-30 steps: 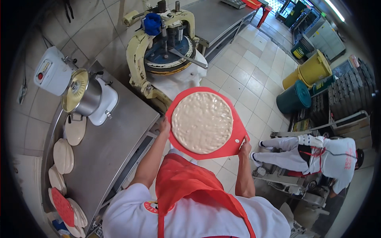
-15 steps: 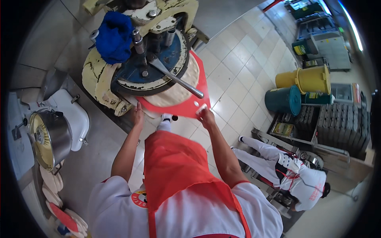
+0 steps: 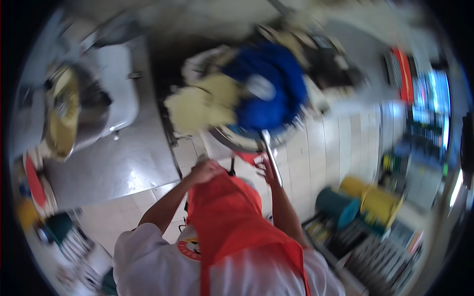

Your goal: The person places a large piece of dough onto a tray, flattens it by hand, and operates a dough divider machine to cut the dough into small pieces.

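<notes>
Head view | left hand (image 3: 205,171) curled near red cloth apron (image 3: 228,204), grip unclear | right hand (image 3: 265,171) loosely spread beside long silver metal lever (image 3: 272,158)

- Floor (image 3: 340,143): pale tiles, pale joints streaked by blur.
- Wall (image 3: 197,19): along the top, too blurred for detail.
- Table (image 3: 113,170): grey metal, at left, shiny where it catches light.
- Counter (image 3: 368,64): grey, upper right, blurred.
- Lamp (image 3: 456,188): 1 bright white strip, far right.
- Glow (image 3: 433,93): bluish, upper right.
- 2 yellow bins (image 3: 380,206), beside 1 green bin (image 3: 337,204).
- Trays (image 3: 380,264): grey, lower right.
</notes>
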The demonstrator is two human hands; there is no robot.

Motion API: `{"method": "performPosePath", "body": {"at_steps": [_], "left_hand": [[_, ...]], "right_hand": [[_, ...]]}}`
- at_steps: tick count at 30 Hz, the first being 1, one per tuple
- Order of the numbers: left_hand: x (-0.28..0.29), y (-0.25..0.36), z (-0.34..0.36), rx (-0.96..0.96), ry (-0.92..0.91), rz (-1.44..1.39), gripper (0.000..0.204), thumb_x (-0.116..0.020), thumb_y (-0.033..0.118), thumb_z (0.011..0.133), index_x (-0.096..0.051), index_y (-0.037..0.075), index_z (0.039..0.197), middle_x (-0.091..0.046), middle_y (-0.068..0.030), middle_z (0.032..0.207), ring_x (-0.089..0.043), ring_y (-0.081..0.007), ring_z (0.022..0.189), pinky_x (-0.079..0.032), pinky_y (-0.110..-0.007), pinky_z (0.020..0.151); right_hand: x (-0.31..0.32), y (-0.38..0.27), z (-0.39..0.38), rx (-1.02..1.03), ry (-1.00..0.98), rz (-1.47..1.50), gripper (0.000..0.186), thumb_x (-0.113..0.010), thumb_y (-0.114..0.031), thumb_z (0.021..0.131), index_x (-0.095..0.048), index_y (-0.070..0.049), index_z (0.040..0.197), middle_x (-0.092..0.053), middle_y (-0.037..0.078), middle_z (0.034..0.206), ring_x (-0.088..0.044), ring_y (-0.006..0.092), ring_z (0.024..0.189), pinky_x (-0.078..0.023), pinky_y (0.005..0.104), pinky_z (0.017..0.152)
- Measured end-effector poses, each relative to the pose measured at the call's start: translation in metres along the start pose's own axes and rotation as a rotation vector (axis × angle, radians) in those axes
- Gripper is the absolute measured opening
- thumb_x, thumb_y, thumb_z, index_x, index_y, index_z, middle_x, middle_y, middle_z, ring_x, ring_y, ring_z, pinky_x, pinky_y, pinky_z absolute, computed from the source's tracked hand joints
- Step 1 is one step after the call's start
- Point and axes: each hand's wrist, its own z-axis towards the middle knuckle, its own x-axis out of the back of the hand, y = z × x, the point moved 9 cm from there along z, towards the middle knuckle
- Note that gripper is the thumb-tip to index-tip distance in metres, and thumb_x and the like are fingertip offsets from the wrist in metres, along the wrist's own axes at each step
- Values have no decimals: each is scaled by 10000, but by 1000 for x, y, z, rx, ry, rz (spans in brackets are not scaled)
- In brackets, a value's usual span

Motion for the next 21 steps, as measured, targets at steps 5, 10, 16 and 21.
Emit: {"method": "performPosePath", "body": {"at_steps": [5,10,16,21], "left_hand": [[-2,93,7,-163,-26,99,495,-648,470,896,-625,-4,1037,-695,-193,978,-669,-350,944,-522,-413,843],[-10,114,-39,-115,-214,65,580,-672,481,888,-583,-3,1194,-639,-182,1194,-659,-299,1013,-522,-377,879],[93,330,-132,-670,-633,16,608,-777,384,813,-575,30,1265,-681,-118,1049,-674,-250,950,-530,-371,834],[175,541,-212,-1463,-129,84,490,-839,288,755,-639,-44,1054,-695,-143,931,-651,-250,783,-504,-353,707]], "right_hand": [[63,6,17,235,139,227,464,-419,-506,997,-509,-207,1341,-591,35,1263,-478,290,1285,-365,561,1047],[-23,-34,-23,97,-137,358,315,-487,-395,981,-608,-117,1068,-642,60,1139,-549,236,1162,-407,532,1021],[-33,-60,-53,44,-2,368,426,-458,-494,995,-621,-114,1101,-655,39,986,-571,205,1077,-364,465,1012],[38,-51,-63,135,299,325,784,-525,-517,948,-175,-187,1568,-135,162,1621,-392,396,1361,-455,524,995]]}}
